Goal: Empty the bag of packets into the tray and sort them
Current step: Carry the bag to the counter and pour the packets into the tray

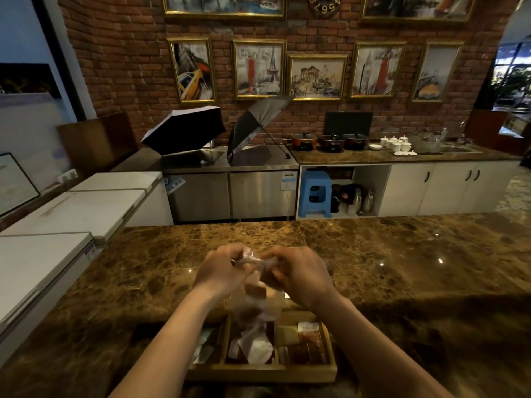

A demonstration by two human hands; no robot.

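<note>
presently both hands hold the clear bag (255,285) above the wooden tray (304,370) on the marble surface (402,254). left hand (221,271) and right hand (298,274) each pinch its top, likely so packets (254,291) drop into the middle compartment; some packets seem lodged inside.

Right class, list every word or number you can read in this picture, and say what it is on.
"Paris": framed Eiffel Tower print on the brick wall.
"8 7 6 5 4": wall clock, cropped at the top edge.
Blue label on the steel cabinet: too small.
Brown packet in the tray: print blurred.
</note>
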